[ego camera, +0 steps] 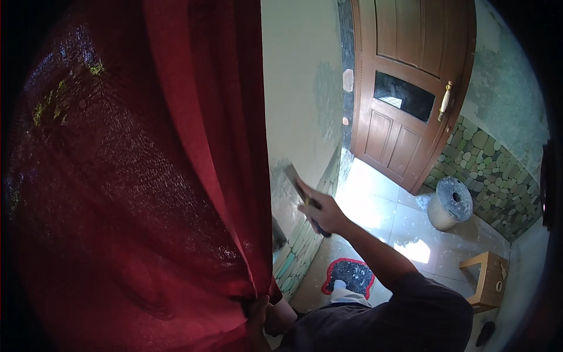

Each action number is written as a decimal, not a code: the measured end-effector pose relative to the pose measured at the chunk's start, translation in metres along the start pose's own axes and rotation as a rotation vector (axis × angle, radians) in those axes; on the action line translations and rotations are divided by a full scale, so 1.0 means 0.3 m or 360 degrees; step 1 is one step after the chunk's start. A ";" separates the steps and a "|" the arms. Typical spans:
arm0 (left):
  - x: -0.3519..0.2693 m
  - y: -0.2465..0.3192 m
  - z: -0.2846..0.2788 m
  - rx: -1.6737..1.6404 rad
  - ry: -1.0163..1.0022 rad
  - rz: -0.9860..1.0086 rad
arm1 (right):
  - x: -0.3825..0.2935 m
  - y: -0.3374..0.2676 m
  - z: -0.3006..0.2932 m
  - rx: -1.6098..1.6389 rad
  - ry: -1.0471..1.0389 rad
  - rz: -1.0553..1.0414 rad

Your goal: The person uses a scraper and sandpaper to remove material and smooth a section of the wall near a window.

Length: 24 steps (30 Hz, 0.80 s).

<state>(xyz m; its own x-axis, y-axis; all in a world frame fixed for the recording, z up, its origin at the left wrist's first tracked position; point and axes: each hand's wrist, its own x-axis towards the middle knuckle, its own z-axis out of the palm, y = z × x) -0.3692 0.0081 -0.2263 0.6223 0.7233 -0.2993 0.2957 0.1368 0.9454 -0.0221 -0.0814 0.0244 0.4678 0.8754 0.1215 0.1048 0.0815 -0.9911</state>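
My right hand (pixel 325 213) grips a scraper (pixel 294 178) that looks like a putty knife, its flat blade pointing up and away from me. The blade is close to a rough grey patch (pixel 278 174) on the pale wall (pixel 299 88); whether it touches is hard to tell. Low in the view, my left hand (pixel 258 306) pinches the edge of a dark red curtain (pixel 211 132). The curtain hangs in folds over the whole left side and hides what lies behind it, with some light and greenery showing through.
A brown wooden door (pixel 396 145) with a pull handle (pixel 445 101) stands ahead. At right are a spattered bucket-like container (pixel 448 207) and a wooden stool (pixel 488 281). A red-edged mat (pixel 352 273) lies underfoot. Stone cladding (pixel 484 163) covers the lower walls.
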 end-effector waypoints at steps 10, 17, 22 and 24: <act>0.014 -0.039 -0.027 -0.0106 -0.0019 -0.0208 | -0.040 -0.048 0.004 0.0015 0.0009 -0.0105; 0.058 -0.246 -0.058 0.0072 0.0091 0.0044 | 0.030 -0.163 0.016 0.0187 -0.0047 -0.0245; 0.023 -0.075 0.008 0.0000 0.0190 -0.0004 | -0.032 -0.090 -0.048 -0.0068 -0.0136 -0.0024; 0.032 -0.074 -0.007 -0.0160 0.0099 -0.0160 | -0.008 -0.095 -0.041 -0.0117 -0.0145 0.0036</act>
<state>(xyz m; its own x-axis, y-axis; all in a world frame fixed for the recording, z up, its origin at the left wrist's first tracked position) -0.3712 0.0135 -0.2500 0.5463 0.7425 -0.3875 0.2782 0.2756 0.9202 -0.0155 -0.0917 0.0529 0.3893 0.9167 0.0902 0.1606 0.0289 -0.9866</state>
